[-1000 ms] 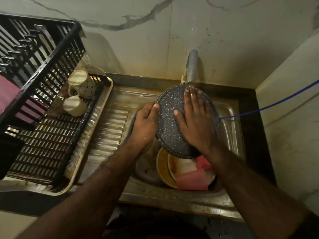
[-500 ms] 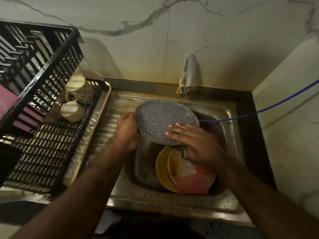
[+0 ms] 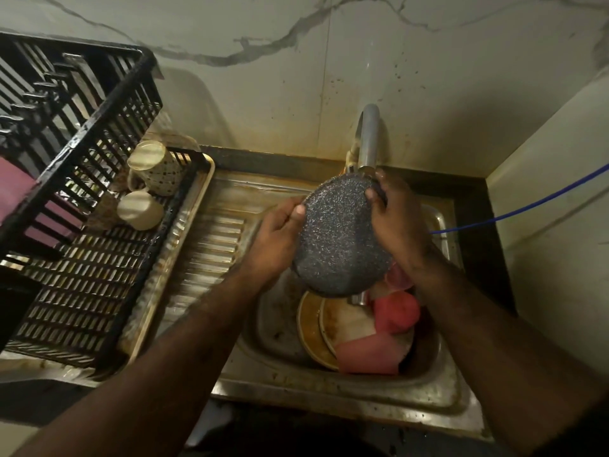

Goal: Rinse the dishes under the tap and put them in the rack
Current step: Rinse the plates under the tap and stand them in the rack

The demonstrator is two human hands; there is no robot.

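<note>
The left hand point(image 3: 275, 240) grasps the left rim of a dark speckled plate point(image 3: 339, 239), thumb on the face turned toward the camera, fingers curled behind the edge. The right hand point(image 3: 400, 222) grips the plate's upper right rim, thumb over the front and fingers wrapped behind it. Both forearms reach in from the bottom of the frame. The plate is tilted steeply on edge above the sink basin point(image 3: 276, 328), its top rim directly under the outlet of the steel tap point(image 3: 368, 136). Whether water is running cannot be determined.

In the basin below the plate lie a brown-rimmed plate point(image 3: 308, 331), a soiled white plate point(image 3: 346, 319) overlapping it, and pink items point(image 3: 369, 356) resting on and beside them; what the pink items are cannot be told. The ribbed steel drainboard point(image 3: 211, 245) adjoins the basin on its left.

The black slatted dish rack point(image 3: 75, 291) sits on a tray at the left of the drainboard. Two mugs lie on their sides in its far corner: a patterned mug point(image 3: 158, 168) and, just in front of it, a plain cream mug point(image 3: 140, 211). A pink object point(image 3: 14, 189) shows through the upper tier at the far left.

A blue cord point(image 3: 527, 204) runs from the right edge toward the sink. The marble-veined wall point(image 3: 296, 77) behind the tap is spattered.
</note>
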